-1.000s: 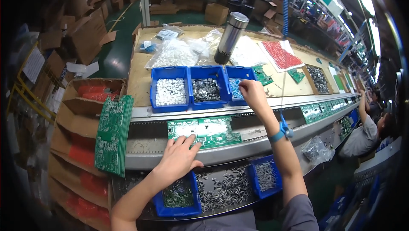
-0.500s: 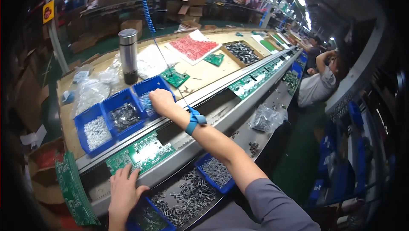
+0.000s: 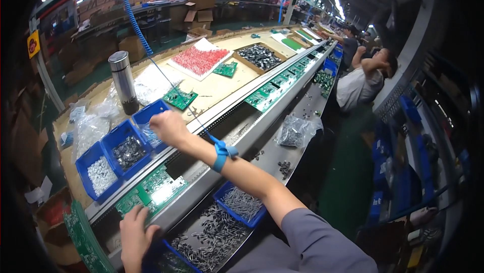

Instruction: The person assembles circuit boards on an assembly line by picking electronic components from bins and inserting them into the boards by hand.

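Note:
My right hand (image 3: 170, 128) is over the blue bin (image 3: 160, 106) of small pale-blue parts (image 3: 150, 135). Its fingers are curled together, and their tips are too hidden to show what they hold. A blue wrist strap (image 3: 221, 156) with a cord circles that wrist. Beside the near edge of a green circuit board (image 3: 160, 188) on the conveyor rail, my left hand (image 3: 134, 235) has its fingers and thumb apart, holding nothing. Two more blue bins adjoin the first, one with dark shiny parts (image 3: 129, 152), one with white parts (image 3: 101, 176).
A steel flask (image 3: 122, 79) and plastic bags (image 3: 92, 128) stand behind the bins. Below the rail, a metal tray holds loose leaded components (image 3: 214, 232) and a blue bin of pins (image 3: 242, 203). Stacked boards (image 3: 83, 237) lean at left. A co-worker (image 3: 355, 89) sits farther along the line.
The whole view has shifted, so the bench appears farther left. My right hand remains at the bin of pale-blue parts, and my left hand stays beside the board.

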Demonstrator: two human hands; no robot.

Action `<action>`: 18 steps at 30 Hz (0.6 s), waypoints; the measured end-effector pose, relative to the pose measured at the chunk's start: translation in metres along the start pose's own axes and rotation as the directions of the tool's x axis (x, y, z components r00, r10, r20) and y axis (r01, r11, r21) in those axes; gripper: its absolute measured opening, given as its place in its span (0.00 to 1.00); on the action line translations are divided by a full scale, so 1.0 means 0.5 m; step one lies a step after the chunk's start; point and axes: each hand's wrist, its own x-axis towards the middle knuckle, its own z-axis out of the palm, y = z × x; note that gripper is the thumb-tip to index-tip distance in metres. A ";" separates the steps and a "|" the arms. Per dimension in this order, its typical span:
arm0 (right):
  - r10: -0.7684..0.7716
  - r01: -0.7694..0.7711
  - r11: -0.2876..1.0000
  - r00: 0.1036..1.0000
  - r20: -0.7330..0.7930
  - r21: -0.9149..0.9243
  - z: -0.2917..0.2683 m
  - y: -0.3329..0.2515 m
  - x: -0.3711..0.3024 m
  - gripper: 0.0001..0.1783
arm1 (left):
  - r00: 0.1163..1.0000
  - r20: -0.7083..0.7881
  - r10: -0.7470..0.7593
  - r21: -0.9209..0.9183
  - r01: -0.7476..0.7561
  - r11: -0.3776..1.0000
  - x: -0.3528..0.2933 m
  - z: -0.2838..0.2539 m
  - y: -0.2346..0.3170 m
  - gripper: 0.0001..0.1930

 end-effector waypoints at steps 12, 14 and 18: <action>-0.409 0.486 0.873 0.781 0.472 -0.047 -0.057 -0.251 -0.242 0.05 | 0.923 -0.304 0.235 0.061 -0.227 0.972 -0.002 -0.004 0.063 0.13; -0.415 0.495 0.868 0.767 0.489 -0.040 -0.064 -0.252 -0.239 0.05 | 0.891 -0.379 0.250 0.082 -0.237 0.968 0.001 -0.003 0.070 0.09; -0.422 0.504 0.862 0.775 0.471 -0.058 -0.057 -0.245 -0.235 0.05 | 0.953 -0.241 0.183 -0.006 -0.190 0.982 -0.010 -0.009 0.059 0.12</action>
